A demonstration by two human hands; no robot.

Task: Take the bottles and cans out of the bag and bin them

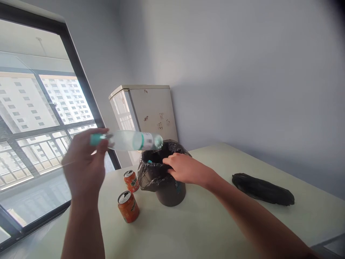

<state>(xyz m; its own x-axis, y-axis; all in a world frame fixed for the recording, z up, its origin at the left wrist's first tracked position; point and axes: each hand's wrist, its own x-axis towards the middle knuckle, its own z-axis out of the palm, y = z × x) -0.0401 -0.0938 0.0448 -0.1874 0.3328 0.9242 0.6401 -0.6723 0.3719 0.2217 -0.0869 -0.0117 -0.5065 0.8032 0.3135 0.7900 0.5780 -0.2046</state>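
My left hand [84, 163] pinches a clear plastic bottle [124, 140] near its green cap. The bottle lies level in the air, its base pointing right, above the opening of a small dark trash bin [171, 196]. A black garbage bag [151, 178] lines the bin and folds down over the rim. At the bin's near rim, my right hand [185, 168] has its fingers curled over the bag's edge; the fingertips are partly hidden. Something small and blue-green shows inside the bin. Two orange drink cans, one nearer [128, 207] and one farther [131, 181], stand upright left of the bin.
A rolled black bundle [262, 189], apparently plastic bags, lies on the pale table [205, 219] at the right. Behind the table stands a worn white fridge-like cabinet [153, 108]. A dark-framed glass door [81, 72] is at the left, and a grey wall runs along the back.
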